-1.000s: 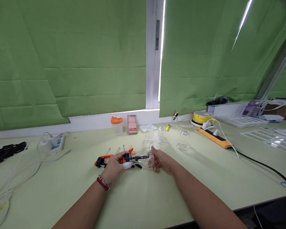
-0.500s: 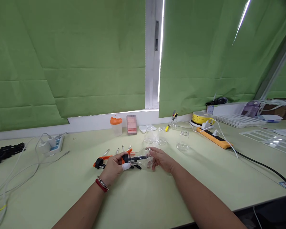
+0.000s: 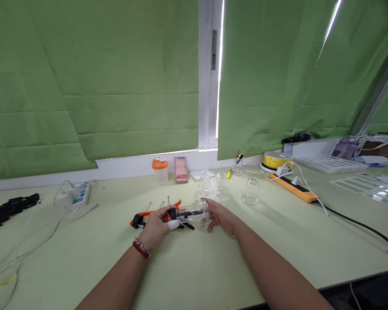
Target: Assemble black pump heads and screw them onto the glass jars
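My left hand (image 3: pixel 157 227) grips the black-and-orange cap (image 3: pixel 172 214) at the narrow end of a clear glass bottle (image 3: pixel 198 214). The bottle lies sideways above the table, with a dark tube inside it. My right hand (image 3: pixel 224 218) curls around the bottle's broad base, fingertips at its edge; how firmly they press is hard to see. A white wrap covers my left thumb. Beyond my left hand lie several similar black-and-orange tops with metal rods, among them a black cap (image 3: pixel 137 221). Parts of them hide behind my hand and the bottle.
Upturned glass vessels (image 3: pixel 251 192) stand right of centre. Behind are an orange-lidded cup (image 3: pixel 161 172), a pink box (image 3: pixel 181 170) and a yellow-handled screwdriver (image 3: pixel 229 173). An orange power strip (image 3: pixel 294 188) lies right; a white power strip (image 3: pixel 80 196) and cables lie left.
My right fingers have shifted slightly toward the end of the bottle's base and loosened a little. My left hand keeps its hold on the cap. The whole view has moved slightly.
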`<action>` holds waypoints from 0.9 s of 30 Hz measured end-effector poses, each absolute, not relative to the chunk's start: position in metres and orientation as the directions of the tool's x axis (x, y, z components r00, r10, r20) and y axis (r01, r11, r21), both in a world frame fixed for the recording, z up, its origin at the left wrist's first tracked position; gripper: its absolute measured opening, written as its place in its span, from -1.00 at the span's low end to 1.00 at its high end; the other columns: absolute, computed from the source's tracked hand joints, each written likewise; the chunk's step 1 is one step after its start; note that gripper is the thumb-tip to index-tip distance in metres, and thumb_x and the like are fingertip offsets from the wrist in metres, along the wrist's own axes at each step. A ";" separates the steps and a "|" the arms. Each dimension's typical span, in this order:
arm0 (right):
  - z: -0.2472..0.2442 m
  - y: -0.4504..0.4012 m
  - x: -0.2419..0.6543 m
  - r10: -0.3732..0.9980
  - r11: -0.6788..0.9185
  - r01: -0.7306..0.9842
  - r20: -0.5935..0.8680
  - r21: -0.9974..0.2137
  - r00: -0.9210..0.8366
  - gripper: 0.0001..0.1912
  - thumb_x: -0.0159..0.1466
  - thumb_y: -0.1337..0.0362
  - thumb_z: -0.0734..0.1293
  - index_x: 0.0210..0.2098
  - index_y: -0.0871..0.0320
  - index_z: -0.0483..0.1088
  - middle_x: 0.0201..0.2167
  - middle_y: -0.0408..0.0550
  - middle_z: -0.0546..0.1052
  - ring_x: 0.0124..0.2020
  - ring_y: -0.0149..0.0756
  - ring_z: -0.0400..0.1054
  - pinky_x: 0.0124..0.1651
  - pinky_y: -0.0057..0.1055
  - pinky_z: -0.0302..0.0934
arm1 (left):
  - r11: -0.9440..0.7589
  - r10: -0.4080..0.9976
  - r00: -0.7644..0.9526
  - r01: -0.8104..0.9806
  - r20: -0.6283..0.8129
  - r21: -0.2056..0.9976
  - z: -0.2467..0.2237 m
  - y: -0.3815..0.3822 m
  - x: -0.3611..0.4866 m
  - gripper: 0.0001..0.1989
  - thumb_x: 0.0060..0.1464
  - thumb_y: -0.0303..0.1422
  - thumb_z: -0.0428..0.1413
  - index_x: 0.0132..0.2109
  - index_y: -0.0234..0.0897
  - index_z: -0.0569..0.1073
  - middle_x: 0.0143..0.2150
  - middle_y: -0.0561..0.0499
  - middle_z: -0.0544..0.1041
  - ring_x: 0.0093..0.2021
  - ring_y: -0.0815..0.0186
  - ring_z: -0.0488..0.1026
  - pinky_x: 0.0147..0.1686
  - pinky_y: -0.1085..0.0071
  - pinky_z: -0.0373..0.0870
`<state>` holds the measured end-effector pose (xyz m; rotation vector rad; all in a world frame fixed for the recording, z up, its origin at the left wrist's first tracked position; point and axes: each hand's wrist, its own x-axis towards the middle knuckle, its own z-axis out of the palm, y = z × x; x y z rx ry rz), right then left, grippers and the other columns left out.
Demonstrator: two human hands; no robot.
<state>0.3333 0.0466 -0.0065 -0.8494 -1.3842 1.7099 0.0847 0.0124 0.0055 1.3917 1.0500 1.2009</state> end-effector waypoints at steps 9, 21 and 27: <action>-0.002 0.044 0.335 0.854 -0.070 -0.161 0.025 -0.984 -0.520 -0.48 0.10 0.13 0.40 0.01 0.09 0.24 -0.24 -0.05 0.44 -0.40 -0.27 0.45 -0.44 -0.37 0.33 | -0.154 0.979 0.143 0.041 0.146 0.987 0.012 0.007 0.087 -0.47 -0.32 -0.39 0.34 -0.08 -0.30 0.48 -0.20 -0.04 0.59 -0.17 0.18 0.49 -0.12 0.27 0.43; -0.016 0.052 0.330 0.874 -0.146 -0.048 -0.106 -0.988 -0.475 -0.46 0.21 -0.17 0.15 -0.20 0.22 0.32 -0.46 0.01 0.49 -0.63 -0.34 0.38 -0.63 -0.44 0.23 | -0.134 0.978 0.162 0.012 0.131 0.991 0.007 0.010 0.087 -0.42 -0.32 -0.42 0.34 -0.04 -0.30 0.45 -0.19 -0.05 0.59 -0.20 0.21 0.49 -0.15 0.30 0.43; -0.003 0.043 0.334 0.854 -0.052 -0.229 0.075 -0.972 -0.514 -0.44 0.10 0.13 0.41 0.04 0.01 0.18 -0.10 -0.05 0.38 -0.35 -0.30 0.45 -0.39 -0.33 0.36 | -0.142 0.983 0.118 -0.010 0.143 0.990 0.010 0.009 0.086 -0.48 -0.32 -0.39 0.35 -0.10 -0.31 0.47 -0.19 -0.05 0.59 -0.20 0.18 0.51 -0.09 0.22 0.42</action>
